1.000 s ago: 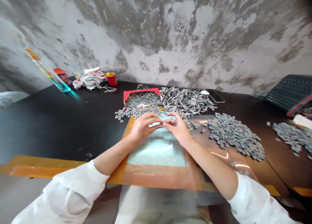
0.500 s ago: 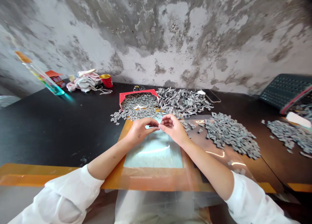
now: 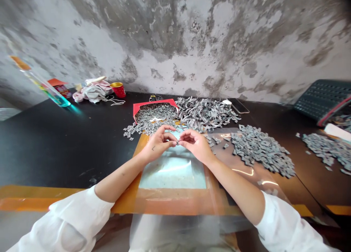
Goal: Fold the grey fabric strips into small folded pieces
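My left hand (image 3: 159,145) and my right hand (image 3: 197,146) meet fingertip to fingertip over a pale blue sheet (image 3: 170,171) under clear plastic. Between their thumbs and fingers is a small dark grey piece (image 3: 177,143), too small and covered to make out its kind. Both hands are closed in a pinch on it. The left forefinger arches higher, apart from the thumb. Just beyond them lies a red box (image 3: 135,108) on its side, spilling small flat grey pieces (image 3: 157,111). A heap of grey strips (image 3: 207,113) sits beside it.
To the right are a pile of small grey folded pieces (image 3: 260,149), another pile (image 3: 326,147), and a dark basket (image 3: 319,100). A phone (image 3: 240,106) lies at the back. Leftward stand a red cup (image 3: 118,90), crumpled cloths (image 3: 94,91) and a clear tube with blue liquid (image 3: 59,98).
My left fingers have opened out from their tighter pinch, with the forefinger lifting. The small grey piece now shows between both hands' fingertips. The view has shifted slightly.
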A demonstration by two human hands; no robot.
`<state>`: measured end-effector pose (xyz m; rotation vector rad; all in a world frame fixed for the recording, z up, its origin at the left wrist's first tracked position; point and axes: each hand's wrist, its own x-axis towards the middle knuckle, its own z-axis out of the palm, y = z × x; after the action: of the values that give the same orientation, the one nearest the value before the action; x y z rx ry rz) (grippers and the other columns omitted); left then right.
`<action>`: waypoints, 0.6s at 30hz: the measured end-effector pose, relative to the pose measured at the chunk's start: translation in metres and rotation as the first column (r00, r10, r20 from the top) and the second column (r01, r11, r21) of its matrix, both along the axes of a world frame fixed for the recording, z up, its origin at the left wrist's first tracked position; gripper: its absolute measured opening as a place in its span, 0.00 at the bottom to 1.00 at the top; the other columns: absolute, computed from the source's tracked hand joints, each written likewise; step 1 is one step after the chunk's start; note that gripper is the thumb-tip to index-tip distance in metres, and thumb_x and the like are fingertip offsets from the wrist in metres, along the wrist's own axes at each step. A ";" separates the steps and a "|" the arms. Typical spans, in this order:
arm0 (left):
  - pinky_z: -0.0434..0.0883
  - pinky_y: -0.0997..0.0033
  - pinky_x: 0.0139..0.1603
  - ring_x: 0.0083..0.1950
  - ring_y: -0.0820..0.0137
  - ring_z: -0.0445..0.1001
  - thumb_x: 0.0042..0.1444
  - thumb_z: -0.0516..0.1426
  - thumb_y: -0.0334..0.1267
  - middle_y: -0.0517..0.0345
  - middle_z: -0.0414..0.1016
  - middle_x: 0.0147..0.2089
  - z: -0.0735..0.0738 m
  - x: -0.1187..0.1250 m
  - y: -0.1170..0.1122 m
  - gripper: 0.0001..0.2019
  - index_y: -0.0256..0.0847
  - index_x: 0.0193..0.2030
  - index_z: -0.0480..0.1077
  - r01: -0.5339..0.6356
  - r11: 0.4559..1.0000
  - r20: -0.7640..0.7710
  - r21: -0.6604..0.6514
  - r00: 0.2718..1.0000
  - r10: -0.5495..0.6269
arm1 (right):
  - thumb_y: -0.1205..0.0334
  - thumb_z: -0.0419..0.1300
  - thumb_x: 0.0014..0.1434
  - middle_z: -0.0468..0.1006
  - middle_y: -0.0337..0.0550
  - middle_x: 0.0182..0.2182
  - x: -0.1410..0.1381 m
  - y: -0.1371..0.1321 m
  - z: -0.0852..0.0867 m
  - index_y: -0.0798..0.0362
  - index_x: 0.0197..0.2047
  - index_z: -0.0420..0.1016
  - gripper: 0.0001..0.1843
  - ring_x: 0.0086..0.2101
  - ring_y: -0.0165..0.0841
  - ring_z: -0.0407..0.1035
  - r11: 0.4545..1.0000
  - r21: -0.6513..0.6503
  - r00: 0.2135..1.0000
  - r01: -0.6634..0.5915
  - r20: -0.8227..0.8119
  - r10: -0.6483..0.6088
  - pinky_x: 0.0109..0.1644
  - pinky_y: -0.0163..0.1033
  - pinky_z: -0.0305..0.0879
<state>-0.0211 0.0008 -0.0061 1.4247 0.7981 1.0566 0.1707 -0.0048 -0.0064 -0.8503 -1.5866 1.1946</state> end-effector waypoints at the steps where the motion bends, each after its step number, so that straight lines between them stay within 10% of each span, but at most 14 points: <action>1: 0.71 0.73 0.40 0.33 0.74 0.75 0.51 0.64 0.31 0.62 0.77 0.31 0.000 0.000 0.000 0.21 0.41 0.49 0.61 0.016 1.000 0.007 -0.004 1.000 -0.016 | 0.61 0.67 0.51 0.77 0.39 0.34 0.000 0.000 0.000 0.50 0.40 0.73 0.12 0.37 0.31 0.73 1.000 -0.007 1.000 -0.011 -0.011 0.010 0.45 0.38 0.70; 18: 0.73 0.72 0.34 0.30 0.72 0.76 0.45 0.68 0.40 0.59 0.75 0.30 0.008 0.003 -0.005 0.14 0.36 0.33 0.69 -0.142 0.989 -0.076 0.040 0.987 0.145 | 0.59 0.69 0.49 0.78 0.38 0.32 0.002 0.000 0.005 0.50 0.37 0.72 0.13 0.36 0.33 0.75 0.998 -0.047 0.995 0.043 -0.084 -0.047 0.44 0.40 0.72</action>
<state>-0.0177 -0.0040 0.0015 1.4623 0.9551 1.1344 0.1724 -0.0044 -0.0012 -0.8488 -1.4698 1.2223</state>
